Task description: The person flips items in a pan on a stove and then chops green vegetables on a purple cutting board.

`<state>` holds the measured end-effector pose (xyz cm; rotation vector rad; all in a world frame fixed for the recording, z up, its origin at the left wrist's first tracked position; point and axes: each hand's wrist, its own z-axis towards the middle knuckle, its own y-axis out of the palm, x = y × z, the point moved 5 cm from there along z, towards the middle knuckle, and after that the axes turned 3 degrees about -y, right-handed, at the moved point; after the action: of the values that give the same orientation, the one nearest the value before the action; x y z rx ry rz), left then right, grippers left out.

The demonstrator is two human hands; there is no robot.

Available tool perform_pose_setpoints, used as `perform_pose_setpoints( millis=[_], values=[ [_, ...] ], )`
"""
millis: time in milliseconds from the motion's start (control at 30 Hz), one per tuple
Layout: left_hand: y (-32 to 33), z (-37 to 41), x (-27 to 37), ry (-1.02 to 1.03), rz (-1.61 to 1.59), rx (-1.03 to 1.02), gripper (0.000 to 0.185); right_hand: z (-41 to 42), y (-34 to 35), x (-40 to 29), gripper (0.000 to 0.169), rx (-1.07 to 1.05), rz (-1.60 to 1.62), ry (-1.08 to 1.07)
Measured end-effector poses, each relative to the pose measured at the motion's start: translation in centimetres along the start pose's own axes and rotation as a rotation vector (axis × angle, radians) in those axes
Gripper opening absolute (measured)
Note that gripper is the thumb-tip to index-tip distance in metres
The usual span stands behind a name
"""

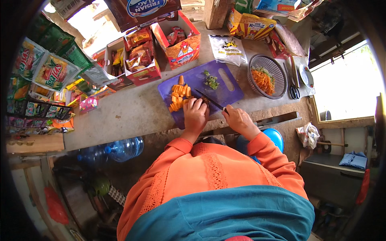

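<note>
A purple cutting board (188, 72) lies on the counter before me. My right hand (239, 120) grips the handle of a kitchen knife (211, 101), its dark blade pointing up and left over the board. My left hand (196, 112) is curled over a dark brown piece of food (205, 101), mostly hidden under the fingers and close beside the blade. Just beyond the left fingertips sits a pile of cut carrot pieces (178, 94). Sliced green onion (211, 81) forms a small heap near the board's handle slot.
A plastic basket (279, 75) holding shredded carrot (263, 80) stands right of the board, with scissors (294, 92) beyond. Snack boxes (184, 51) and a white plastic bag (228, 51) line the back. Hanging sachets (51, 72) crowd the left. Water bottles (126, 149) lie below the counter (120, 120).
</note>
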<state>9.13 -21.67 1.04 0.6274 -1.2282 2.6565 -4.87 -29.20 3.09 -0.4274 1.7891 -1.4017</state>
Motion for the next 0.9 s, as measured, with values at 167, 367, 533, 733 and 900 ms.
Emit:
perform_pose_setpoints(
  millis=[167,367,533,733,900],
  values=[
    [-0.3,0.1,0.1,-0.008,-0.018,-0.023,0.01,0.1,-0.9,0.3,0.022,-0.048,-0.104,-0.014],
    [-0.2,0.1,0.3,-0.035,-0.053,-0.055,0.009,0.4,-0.3,0.8,0.021,-0.064,-0.058,-0.041],
    [-0.2,0.4,0.3,-0.006,-0.045,-0.005,0.007,0.9,0.8,0.8,0.023,0.027,0.042,-0.005],
    [-0.7,0.6,0.3,-0.017,-0.013,0.059,0.005,1.3,0.9,1.2,0.027,0.044,0.153,0.05],
    [-0.5,0.5,-0.8,-0.104,-0.048,0.048,0.006,0.0,0.1,-0.3,0.028,0.001,0.184,0.123]
  ],
)
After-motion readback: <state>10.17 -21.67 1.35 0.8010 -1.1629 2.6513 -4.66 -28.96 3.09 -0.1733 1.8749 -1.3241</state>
